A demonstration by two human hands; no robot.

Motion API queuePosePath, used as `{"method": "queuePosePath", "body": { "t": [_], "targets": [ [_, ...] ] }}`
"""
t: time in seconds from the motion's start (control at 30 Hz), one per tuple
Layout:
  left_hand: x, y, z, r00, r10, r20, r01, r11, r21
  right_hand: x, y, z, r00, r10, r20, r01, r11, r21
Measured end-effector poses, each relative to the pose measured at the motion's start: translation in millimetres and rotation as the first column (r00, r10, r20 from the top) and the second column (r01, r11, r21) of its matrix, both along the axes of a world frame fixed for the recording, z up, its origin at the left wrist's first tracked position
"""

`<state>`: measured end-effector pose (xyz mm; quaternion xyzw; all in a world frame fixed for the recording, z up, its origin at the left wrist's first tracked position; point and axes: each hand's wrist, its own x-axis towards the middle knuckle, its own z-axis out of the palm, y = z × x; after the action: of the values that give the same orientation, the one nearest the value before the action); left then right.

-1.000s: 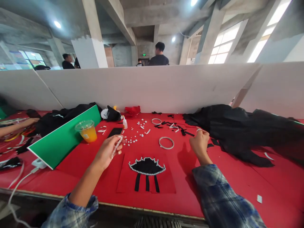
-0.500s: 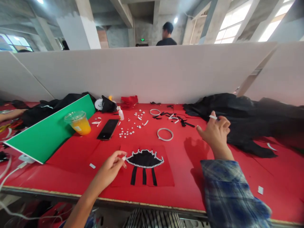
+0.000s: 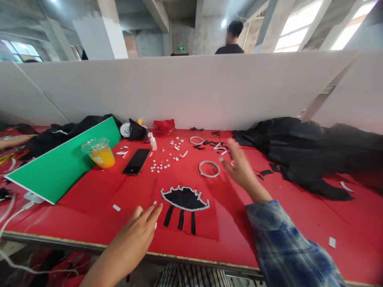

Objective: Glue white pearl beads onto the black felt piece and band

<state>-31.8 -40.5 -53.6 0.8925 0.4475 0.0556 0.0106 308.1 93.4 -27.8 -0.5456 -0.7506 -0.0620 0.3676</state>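
A red fabric piece (image 3: 206,229) lies flat before me. On it is a black eye-shaped patch (image 3: 182,198) edged with silvery beads, with three black strips (image 3: 181,220) below. My left hand (image 3: 139,227) rests at the left side of this piece, fingers stretched out and holding nothing I can see. Above the table to the right, my right hand (image 3: 242,169) reaches forward with fingers extended and apart, slightly blurred. A small white bit shows beside its fingers; whether it touches them I cannot tell. Left of that hand lies a coiled bead string (image 3: 209,169).
Loose white beads (image 3: 160,166), a phone (image 3: 136,162), a small glue-like bottle (image 3: 153,141) and a cup of orange drink (image 3: 101,153) sit left of centre. A green board (image 3: 60,171) leans farther left. Black cloth (image 3: 299,151) lies right, below a pale partition (image 3: 179,91).
My right hand has moved left and forward, away from the black cloth. My left hand went from a pinch at the patch's left tip to flatter fingers lower down. The red piece has turned slightly.
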Motion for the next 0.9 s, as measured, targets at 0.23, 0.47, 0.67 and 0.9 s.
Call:
{"method": "queuePosePath", "body": {
  "t": [0.23,0.47,0.67,0.9],
  "targets": [
    [-1,54,27.3,0.989,0.028,0.147,-0.030,1.000,0.007,-87,-43,-14.4,0.718,0.679,0.153,-0.581,0.706,-0.405],
    [26,40,29.0,0.923,-0.164,0.349,0.007,0.912,0.409,-96,-60,-6.2,0.763,0.480,-0.434,-0.640,0.655,-0.402],
    [46,37,28.1,0.940,-0.244,0.240,0.036,0.768,0.640,-105,-72,-4.0,0.362,0.161,-0.918,-0.919,0.225,-0.323],
    [49,36,23.9,0.947,-0.246,0.205,0.063,0.771,0.633,-104,-71,-3.7,0.354,0.077,-0.932,-0.899,0.303,-0.316]
  ]
}}
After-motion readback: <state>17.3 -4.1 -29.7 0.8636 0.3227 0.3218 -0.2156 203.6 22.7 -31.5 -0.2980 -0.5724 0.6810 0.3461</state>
